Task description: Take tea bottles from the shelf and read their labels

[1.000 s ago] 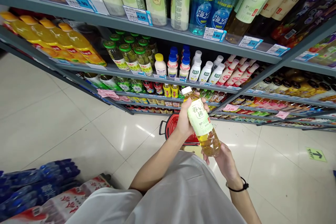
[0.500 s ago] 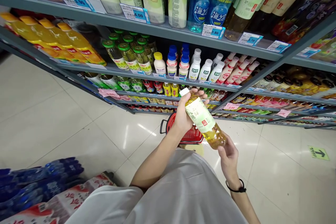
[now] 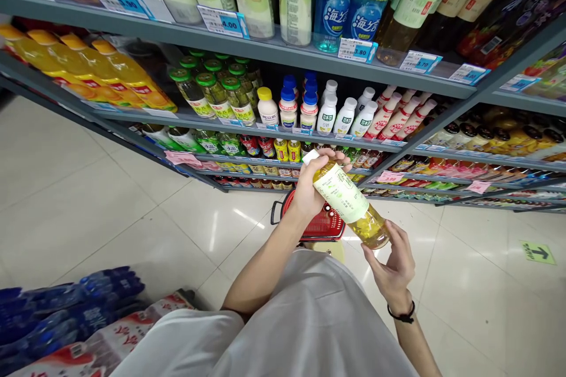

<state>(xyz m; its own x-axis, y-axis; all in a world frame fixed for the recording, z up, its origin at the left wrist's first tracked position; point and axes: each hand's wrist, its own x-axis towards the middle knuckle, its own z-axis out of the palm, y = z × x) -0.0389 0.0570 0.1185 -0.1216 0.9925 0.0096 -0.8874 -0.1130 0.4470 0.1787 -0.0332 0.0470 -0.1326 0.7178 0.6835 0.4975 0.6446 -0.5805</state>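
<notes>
Left hand [image 3: 316, 185] grips a plastic bottle [image 3: 342, 195] — right hand [image 3: 391, 265] open, just beside.

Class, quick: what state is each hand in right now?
Left hand: closed, holding a green-labelled drink bottle.
Right hand: open, holding nothing, just below the bottle's base.

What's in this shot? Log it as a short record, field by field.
Left hand: gripping the bottle near its cap
Held item: plastic drink bottle, green label, white cap, yellow liquid, tilted
Right hand: open, fingers beside the bottle's lower end, black cord on wrist
Nearby: red shopping basket beyond the hands
Ahead: grey store shelves stocked with bottled drinks
Floor: glossy pale tiles, green arrow sticker
Lower left: blue-wrapped bottled drink packs
</notes>
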